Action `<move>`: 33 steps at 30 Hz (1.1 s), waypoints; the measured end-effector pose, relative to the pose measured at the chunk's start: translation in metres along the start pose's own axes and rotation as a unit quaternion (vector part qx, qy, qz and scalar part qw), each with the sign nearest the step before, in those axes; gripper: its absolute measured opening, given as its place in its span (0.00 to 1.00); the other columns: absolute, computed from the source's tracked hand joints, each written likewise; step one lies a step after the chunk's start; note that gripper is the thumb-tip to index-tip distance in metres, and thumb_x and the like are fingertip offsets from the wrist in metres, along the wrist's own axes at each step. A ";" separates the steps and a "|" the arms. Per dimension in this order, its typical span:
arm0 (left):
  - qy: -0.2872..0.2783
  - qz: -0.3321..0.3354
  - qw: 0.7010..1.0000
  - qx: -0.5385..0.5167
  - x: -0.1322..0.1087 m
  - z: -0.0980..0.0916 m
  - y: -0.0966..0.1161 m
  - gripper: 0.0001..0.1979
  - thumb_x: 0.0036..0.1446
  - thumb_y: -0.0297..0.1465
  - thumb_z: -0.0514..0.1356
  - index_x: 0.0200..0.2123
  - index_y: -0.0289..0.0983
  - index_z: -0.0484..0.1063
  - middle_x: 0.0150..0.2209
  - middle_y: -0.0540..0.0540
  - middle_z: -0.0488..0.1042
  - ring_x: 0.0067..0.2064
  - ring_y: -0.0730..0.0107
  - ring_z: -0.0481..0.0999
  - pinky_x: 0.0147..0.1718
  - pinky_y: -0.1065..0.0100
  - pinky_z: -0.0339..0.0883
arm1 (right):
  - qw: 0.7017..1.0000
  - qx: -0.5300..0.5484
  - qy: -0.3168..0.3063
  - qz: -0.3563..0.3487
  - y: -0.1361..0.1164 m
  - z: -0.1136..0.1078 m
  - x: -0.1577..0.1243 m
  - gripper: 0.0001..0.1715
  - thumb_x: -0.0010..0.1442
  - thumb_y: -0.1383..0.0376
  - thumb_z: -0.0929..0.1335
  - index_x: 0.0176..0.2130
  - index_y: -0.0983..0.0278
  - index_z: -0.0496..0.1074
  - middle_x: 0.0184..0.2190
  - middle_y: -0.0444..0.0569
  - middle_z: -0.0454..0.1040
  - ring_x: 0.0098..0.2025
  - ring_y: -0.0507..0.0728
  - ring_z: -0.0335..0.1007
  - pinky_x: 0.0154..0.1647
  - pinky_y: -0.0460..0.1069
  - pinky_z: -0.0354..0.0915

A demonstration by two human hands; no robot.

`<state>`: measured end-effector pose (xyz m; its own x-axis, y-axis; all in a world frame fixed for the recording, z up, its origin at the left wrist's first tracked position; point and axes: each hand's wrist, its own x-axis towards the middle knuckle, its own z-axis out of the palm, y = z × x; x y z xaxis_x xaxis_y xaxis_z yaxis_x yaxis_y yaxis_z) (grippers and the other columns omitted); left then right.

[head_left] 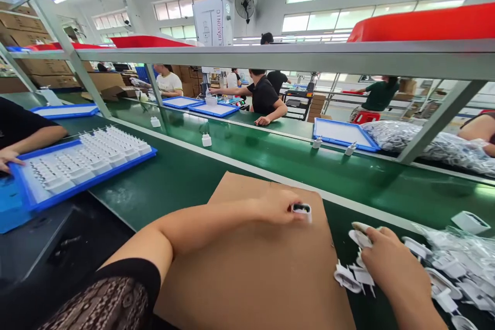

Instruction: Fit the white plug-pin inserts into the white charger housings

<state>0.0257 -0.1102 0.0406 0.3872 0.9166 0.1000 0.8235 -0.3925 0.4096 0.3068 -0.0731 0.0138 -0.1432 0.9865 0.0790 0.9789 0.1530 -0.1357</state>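
Note:
My left hand (279, 207) is closed round a small white plastic charger housing (302, 210), holding it down on a brown cardboard sheet (251, 273) that lies on the green bench. To the right, my right hand (382, 258) rests with fingers curled on a heap of white plug parts (452, 268), its fingertips pinching one white piece (361, 229). Several loose white parts (350, 276) lie just left of that hand, off the cardboard's edge.
A blue tray (83, 167) filled with rows of white housings sits at the left, a co-worker's hand (7, 159) on its corner. A green conveyor belt (270, 152) carries single white plugs. A grey shelf frame (270, 56) spans overhead. Other workers sit across.

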 end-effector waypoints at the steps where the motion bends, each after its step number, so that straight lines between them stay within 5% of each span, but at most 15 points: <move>1: 0.010 0.009 1.000 0.010 -0.009 0.008 0.004 0.14 0.64 0.42 0.61 0.44 0.38 0.72 0.43 0.45 0.76 0.43 0.61 0.76 0.35 0.66 0.64 | 1.000 0.006 -0.004 0.003 0.003 0.004 0.002 0.31 0.57 0.70 0.58 0.55 0.58 0.75 0.48 0.55 0.74 0.43 0.64 0.75 0.31 0.53 0.62; 5: 0.045 0.034 0.998 0.022 -0.024 0.038 0.003 0.13 0.63 0.39 0.63 0.44 0.35 0.72 0.43 0.41 0.76 0.45 0.56 0.75 0.41 0.62 0.67 | 0.997 0.067 -0.042 0.005 0.010 0.017 0.017 0.26 0.55 0.68 0.62 0.51 0.64 0.76 0.51 0.57 0.76 0.48 0.64 0.75 0.40 0.52 0.66; 8: 0.106 0.038 0.991 -0.079 -0.024 0.053 -0.003 0.21 0.56 0.39 0.69 0.49 0.35 0.72 0.46 0.41 0.76 0.47 0.56 0.74 0.47 0.60 0.68 | 0.993 0.110 -0.048 0.004 0.008 0.014 0.019 0.23 0.53 0.68 0.64 0.47 0.61 0.78 0.44 0.54 0.79 0.45 0.62 0.76 0.42 0.51 0.66; 14: 0.103 0.036 0.962 -0.251 -0.019 0.061 -0.015 0.14 0.58 0.40 0.66 0.43 0.38 0.77 0.40 0.45 0.78 0.44 0.58 0.74 0.45 0.60 0.67 | 0.968 0.212 0.134 -0.028 -0.023 -0.005 -0.003 0.24 0.49 0.72 0.65 0.45 0.61 0.79 0.40 0.51 0.78 0.39 0.59 0.73 0.40 0.51 0.65; 17: 0.088 0.007 0.948 -0.307 -0.016 0.062 -0.021 0.23 0.54 0.44 0.68 0.50 0.39 0.76 0.44 0.43 0.77 0.45 0.56 0.74 0.45 0.60 0.69 | 0.930 0.332 0.132 -0.090 -0.048 -0.003 -0.015 0.22 0.54 0.67 0.67 0.49 0.61 0.75 0.37 0.47 0.78 0.31 0.54 0.69 0.33 0.49 0.66; 24: 0.084 0.017 0.942 -0.323 -0.015 0.059 -0.019 0.17 0.54 0.45 0.66 0.40 0.39 0.79 0.36 0.46 0.77 0.40 0.59 0.73 0.39 0.64 0.66 | 0.922 0.240 0.146 -0.266 -0.081 0.004 -0.030 0.18 0.58 0.71 0.64 0.47 0.62 0.74 0.34 0.48 0.73 0.37 0.57 0.67 0.38 0.50 0.64; 33: 0.095 0.021 0.948 -0.304 -0.014 0.061 -0.020 0.14 0.56 0.44 0.66 0.37 0.38 0.78 0.36 0.47 0.78 0.41 0.58 0.73 0.41 0.64 0.66 | 0.940 0.189 0.104 -0.265 -0.087 0.004 -0.030 0.20 0.55 0.73 0.64 0.47 0.61 0.74 0.34 0.49 0.73 0.38 0.58 0.66 0.38 0.50 0.63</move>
<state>0.0291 -0.1196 -0.0246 0.2855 0.9211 0.2649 0.3965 -0.3651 0.8423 0.2251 -0.1156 0.0194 -0.5262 0.7390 0.4208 0.6505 0.6685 -0.3605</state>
